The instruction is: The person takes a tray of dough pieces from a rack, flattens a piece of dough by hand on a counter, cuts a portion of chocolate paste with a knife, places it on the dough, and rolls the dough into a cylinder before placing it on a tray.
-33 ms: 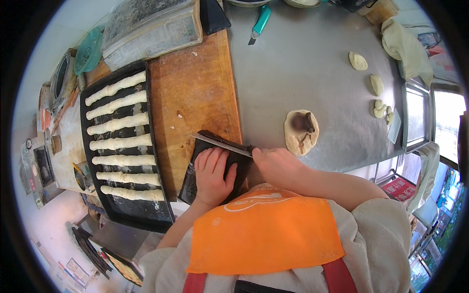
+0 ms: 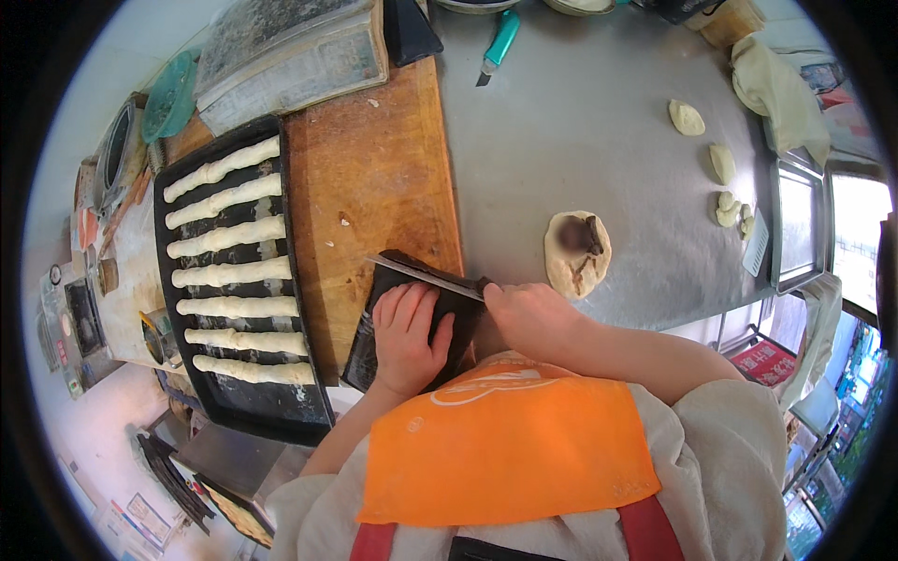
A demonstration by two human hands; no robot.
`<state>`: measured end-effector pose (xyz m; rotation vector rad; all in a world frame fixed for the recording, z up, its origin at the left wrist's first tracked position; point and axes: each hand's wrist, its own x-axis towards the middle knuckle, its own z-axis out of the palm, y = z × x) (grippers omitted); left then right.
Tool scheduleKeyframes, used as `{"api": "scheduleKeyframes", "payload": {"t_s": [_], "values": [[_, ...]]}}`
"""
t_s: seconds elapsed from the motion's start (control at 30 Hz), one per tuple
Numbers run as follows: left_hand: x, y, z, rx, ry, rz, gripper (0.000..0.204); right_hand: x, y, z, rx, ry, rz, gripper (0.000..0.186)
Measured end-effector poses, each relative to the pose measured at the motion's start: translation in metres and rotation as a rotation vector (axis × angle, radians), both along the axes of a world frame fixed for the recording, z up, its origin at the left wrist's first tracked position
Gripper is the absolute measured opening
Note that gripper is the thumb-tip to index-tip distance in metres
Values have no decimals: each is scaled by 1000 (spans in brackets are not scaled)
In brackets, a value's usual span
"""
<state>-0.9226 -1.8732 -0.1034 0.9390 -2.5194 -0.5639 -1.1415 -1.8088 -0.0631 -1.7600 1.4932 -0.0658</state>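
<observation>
My right hand is closed round the near end of a knife with a long straight blade, which points to the left. The blade lies along the far part of a dark, flat slab at the table's front edge. A dark strip shows just beyond the blade. My left hand presses down on the slab with its fingers stretched toward the blade and the thumb apart. To the right lies a flattened oval dough piece with dark brown filling on it; a blurred spot covers part.
A black baking tray with several long dough rolls stands at left on the wooden board. A green utility knife lies at the back. Small dough pieces sit at right on the metal table. A weathered box stands back left.
</observation>
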Motion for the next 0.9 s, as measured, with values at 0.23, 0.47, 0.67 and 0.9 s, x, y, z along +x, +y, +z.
{"api": "scheduleKeyframes", "payload": {"t_s": [0.23, 0.47, 0.67, 0.9], "values": [[2, -2, 0, 3, 28, -4, 41, -5, 9, 1, 13, -24, -14, 16], [4, -5, 5, 69, 121, -1, 37, 3, -60, -5, -85, -18, -131, 14], [7, -54, 3, 91, 178, 333, 31, -18, -150, -52, -582, 117, -95, 19], [-10, -121, -6, 484, -326, 381, 37, 10, -110, -52, -500, 53, -517, 31]]}}
